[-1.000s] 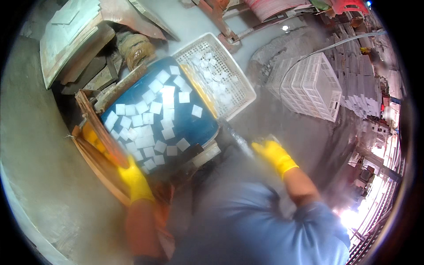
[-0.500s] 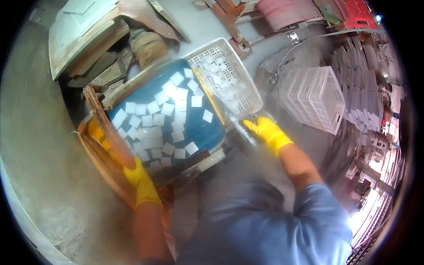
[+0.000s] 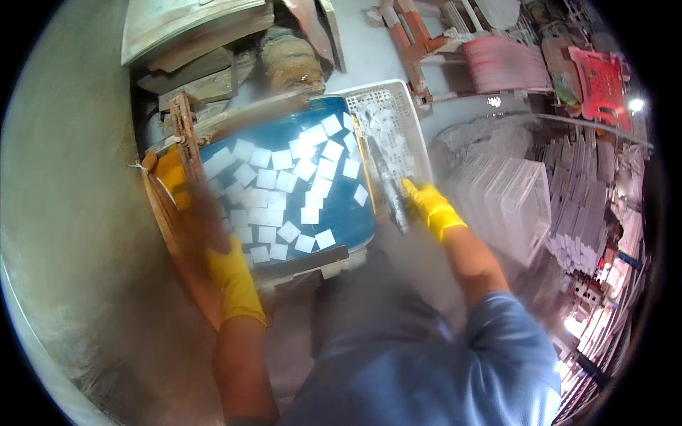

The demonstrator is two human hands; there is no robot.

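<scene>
A blue tub (image 3: 341, 213) in front of me holds dark water with several white square tiles (image 3: 270, 199) floating in it. My left hand (image 3: 231, 280), in a yellow glove, rests at the tub's near left rim beside a brown wooden frame (image 3: 174, 213); its grip is blurred. My right hand (image 3: 430, 206), also yellow-gloved, is closed around the near edge of a white perforated plastic crate (image 3: 398, 113) that stands against the tub's right side and holds more white tiles.
Stacked wooden boards and a slab (image 3: 192, 42) lie behind the tub. A second white plastic crate (image 3: 508, 202) stands to the right, with stacks of pale tiles (image 3: 582, 213) beyond it. Red and pink items (image 3: 600, 74) sit at the far right. Grey concrete floor (image 3: 64, 213) spreads to the left.
My right hand has moved left and up from open floor to the white crate's near edge and closed on it. My left hand stays at the tub's left rim.
</scene>
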